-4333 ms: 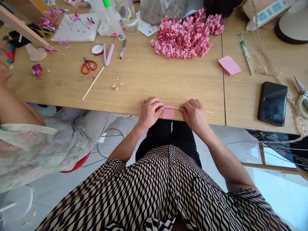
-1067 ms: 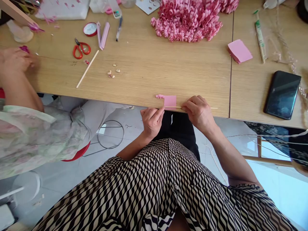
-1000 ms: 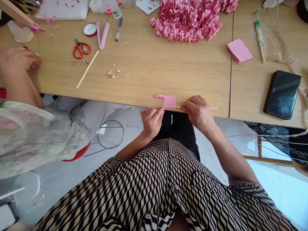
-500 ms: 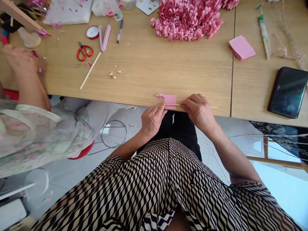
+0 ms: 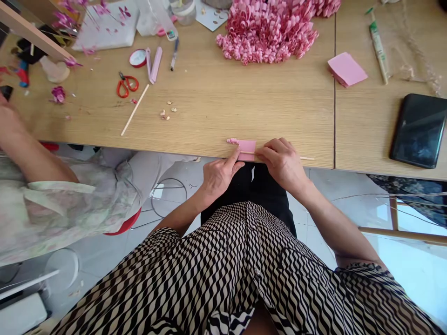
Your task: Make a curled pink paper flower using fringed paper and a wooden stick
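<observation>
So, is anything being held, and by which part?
The right hand grips a thin stick around its middle, a length showing on each side. The left hand is at the left edge of the pink paper; whether it pinches anything is unclear.

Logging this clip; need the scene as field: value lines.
left hand: index extended to pink square's left edge, thumb apart
right hand: gripping thin stick
thin stick: across pink square
pink square: at table's near edge, curled strip at far-left corner
beyond: pink curl pile
right: pink paper stack, black phone
left: red-handled scissors, second stick
</observation>
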Available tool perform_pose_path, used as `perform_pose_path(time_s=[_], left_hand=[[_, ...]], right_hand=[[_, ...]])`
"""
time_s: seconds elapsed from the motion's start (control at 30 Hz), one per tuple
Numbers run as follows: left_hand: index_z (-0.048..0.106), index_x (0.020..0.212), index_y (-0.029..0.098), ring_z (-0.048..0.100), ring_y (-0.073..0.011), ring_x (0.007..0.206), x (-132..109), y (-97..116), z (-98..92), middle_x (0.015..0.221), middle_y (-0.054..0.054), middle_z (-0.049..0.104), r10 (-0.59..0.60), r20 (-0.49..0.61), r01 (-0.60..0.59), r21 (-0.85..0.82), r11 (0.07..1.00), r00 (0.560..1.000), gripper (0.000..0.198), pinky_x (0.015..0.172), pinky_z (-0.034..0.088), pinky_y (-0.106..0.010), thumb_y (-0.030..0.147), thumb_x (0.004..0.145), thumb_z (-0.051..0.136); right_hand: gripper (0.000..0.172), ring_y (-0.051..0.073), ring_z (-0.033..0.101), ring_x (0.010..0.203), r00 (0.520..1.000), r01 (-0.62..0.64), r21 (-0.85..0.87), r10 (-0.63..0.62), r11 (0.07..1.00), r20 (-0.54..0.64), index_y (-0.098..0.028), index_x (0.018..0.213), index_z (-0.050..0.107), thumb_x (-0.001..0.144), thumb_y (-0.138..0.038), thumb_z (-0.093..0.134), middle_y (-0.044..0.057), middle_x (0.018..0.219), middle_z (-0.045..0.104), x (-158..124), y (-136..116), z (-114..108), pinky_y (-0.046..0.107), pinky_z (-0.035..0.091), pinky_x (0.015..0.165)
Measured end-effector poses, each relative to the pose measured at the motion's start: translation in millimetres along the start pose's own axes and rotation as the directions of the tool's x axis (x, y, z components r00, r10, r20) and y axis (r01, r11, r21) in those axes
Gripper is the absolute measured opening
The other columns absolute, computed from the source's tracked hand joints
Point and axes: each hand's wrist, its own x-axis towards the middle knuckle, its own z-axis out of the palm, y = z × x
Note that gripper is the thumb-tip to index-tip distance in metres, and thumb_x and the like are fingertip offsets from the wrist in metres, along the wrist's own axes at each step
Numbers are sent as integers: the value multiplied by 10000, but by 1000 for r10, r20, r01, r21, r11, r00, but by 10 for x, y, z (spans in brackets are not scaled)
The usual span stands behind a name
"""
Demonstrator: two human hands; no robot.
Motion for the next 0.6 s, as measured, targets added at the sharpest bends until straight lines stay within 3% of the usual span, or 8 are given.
perform_pose_path(time_s=[0.17,0.3,0.43,0.6], left_hand=[[623,1301,222,469,-124,451,4,-60,28,535,-22,620,-34,16,35,-67,997,999,507,510,320,-277,537,984,383],[630,1285,211,415,-113,460,-83,-97,13,536,-1,599,-45,-106,36,-85,996,993,461,536,334,-273,471,1009,369],[688,1192,210,504,-150,658,-54,-61,-33,666,-28,602,62,-207,-71,-34,997,976,356,685,394,-289,381,998,443],[700,1152,190,502,-180,784,47,-6,-39,823,-56,624,161,-163,-160,15,987,973,340,759,365,-329,384,982,478]], right_hand=[[293,199,473,828,1000,29,-16,-29,999,12,-223,932,695,959,-170,408,76,891,627,28,10,45,341,408,720],[300,198,469,827,1000,25,-24,-25,999,7,-221,908,687,962,-170,397,77,893,624,29,7,57,344,409,720],[310,199,463,827,1000,18,-16,-18,1000,-1,-227,921,688,959,-159,388,77,896,623,22,10,67,348,407,719],[302,197,475,833,999,36,-26,-37,999,-26,-219,957,689,971,-181,390,74,911,636,-11,17,97,342,420,742]])
